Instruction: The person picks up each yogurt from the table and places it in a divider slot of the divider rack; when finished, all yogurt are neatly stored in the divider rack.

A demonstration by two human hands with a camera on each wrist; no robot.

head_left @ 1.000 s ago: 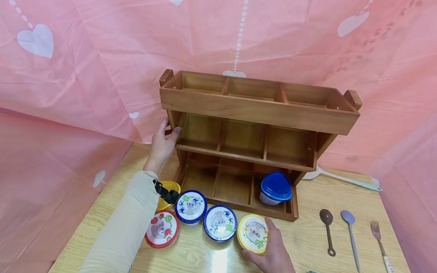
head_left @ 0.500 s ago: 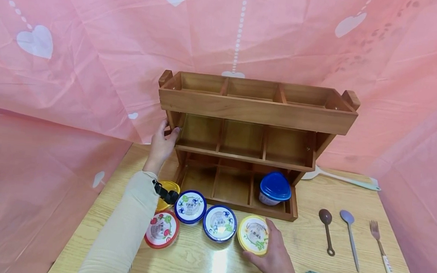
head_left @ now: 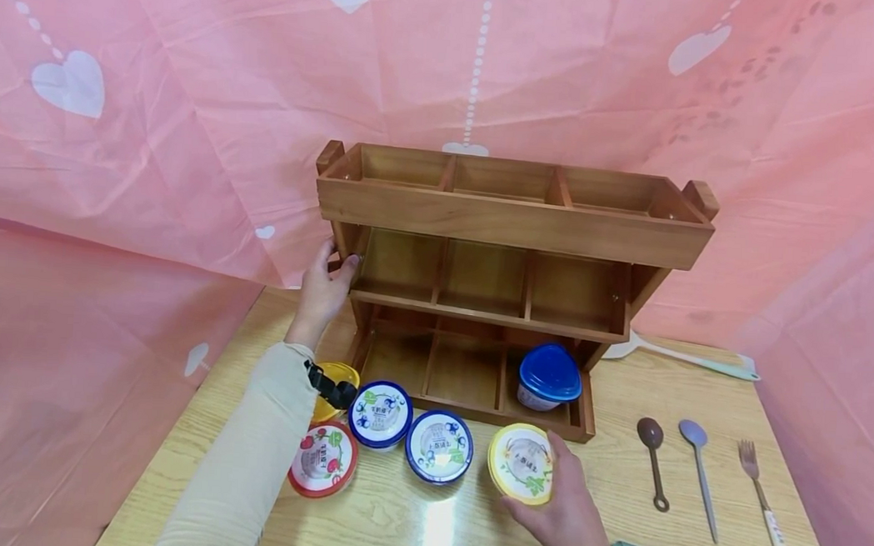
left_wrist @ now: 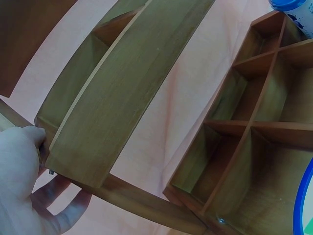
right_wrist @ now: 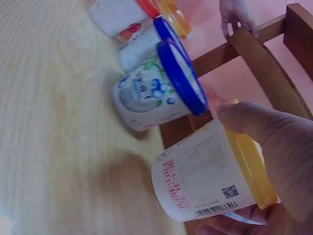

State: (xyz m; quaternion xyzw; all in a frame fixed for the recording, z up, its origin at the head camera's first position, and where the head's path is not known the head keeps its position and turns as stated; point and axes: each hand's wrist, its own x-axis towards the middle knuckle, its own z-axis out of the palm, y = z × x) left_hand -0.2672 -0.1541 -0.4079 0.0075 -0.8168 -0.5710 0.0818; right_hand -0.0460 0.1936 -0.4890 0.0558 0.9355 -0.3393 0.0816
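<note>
Pink cloth (head_left: 190, 141) behind bench (head_left: 364, 532); right hand (head_left: 571, 515), fingers clamped round yellow-lidded tub (head_left: 521, 464), shifts it rightward, apparently lifted free; left hand (head_left: 323, 293), fingers still gripping rack (head_left: 515, 219).

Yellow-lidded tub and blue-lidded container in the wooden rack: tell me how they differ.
The yellow-lidded tub is held by the right hand; the blue-lidded container sits at the right end of the bottom tier of the wooden rack.
The yellow-lidded tub has a round lid; the blue-lidded container's is roughly a rounded triangle.
The yellow-lidded tub has a printed white lid top, while the blue-lidded container's is plain blue.
Both have pale bodies and their lids on.
</note>
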